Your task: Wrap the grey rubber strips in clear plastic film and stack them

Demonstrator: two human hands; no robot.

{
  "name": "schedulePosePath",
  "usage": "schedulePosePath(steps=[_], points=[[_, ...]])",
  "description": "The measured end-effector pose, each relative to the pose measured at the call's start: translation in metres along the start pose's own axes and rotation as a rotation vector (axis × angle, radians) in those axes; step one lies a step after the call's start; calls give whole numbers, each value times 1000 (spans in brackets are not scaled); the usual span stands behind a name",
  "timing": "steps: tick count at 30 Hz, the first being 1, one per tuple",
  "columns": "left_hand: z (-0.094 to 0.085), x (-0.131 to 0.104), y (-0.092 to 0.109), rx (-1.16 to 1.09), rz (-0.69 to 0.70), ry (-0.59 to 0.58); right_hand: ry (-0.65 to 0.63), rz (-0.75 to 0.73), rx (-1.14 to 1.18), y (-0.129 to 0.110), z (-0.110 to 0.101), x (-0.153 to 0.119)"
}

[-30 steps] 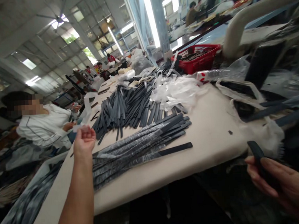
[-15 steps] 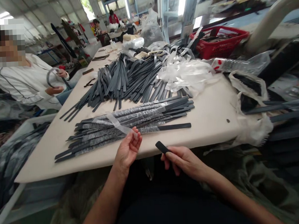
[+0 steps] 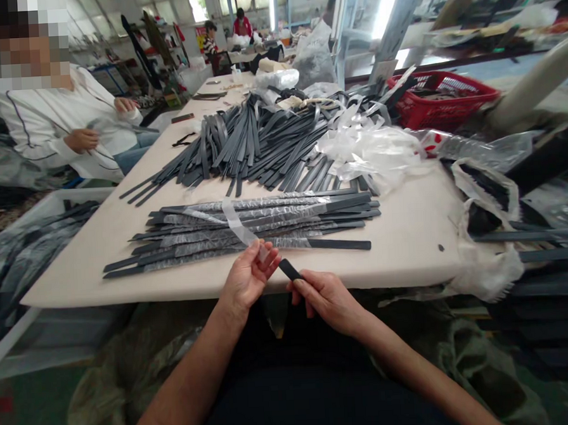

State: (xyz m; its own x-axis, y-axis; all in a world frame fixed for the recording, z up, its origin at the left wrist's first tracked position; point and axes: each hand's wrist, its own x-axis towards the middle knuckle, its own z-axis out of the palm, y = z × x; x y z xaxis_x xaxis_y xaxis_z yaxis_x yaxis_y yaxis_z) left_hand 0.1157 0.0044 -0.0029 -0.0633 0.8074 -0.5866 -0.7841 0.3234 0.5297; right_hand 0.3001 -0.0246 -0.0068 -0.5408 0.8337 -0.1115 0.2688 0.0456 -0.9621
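Observation:
Pinched in my left hand [image 3: 251,272] is the end of a translucent plastic strip [image 3: 237,224], which trails up over the straps on the table. My right hand [image 3: 319,294] grips a dark strap [image 3: 291,269] between thumb and fingers; its rounded end points up and left, close to my left fingertips. The rest of that strap is hidden. Just beyond my hands lies a row of dark straps [image 3: 340,244] sleeved partly in clear plastic film [image 3: 191,249].
A large heap of bare dark straps [image 3: 261,144] covers the table's middle, beside crumpled white plastic strips [image 3: 366,141]. A red basket [image 3: 442,103] stands at the back right. A white bin [image 3: 69,198] of wrapped straps sits left, near a seated person [image 3: 84,121].
My right hand has brought the strap's end left and up, close to my left fingers. My view has shifted. The person at left no longer shows a curved strap between the hands.

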Motion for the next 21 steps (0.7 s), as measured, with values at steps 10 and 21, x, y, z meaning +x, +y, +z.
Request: schedulePosePath(steps=[10, 21], points=[[-8, 2, -2, 4, -69, -68, 43, -57, 4, -5, 3, 5], [-15, 0, -7, 135, -166, -395, 124, -81, 22, 0, -5, 3]])
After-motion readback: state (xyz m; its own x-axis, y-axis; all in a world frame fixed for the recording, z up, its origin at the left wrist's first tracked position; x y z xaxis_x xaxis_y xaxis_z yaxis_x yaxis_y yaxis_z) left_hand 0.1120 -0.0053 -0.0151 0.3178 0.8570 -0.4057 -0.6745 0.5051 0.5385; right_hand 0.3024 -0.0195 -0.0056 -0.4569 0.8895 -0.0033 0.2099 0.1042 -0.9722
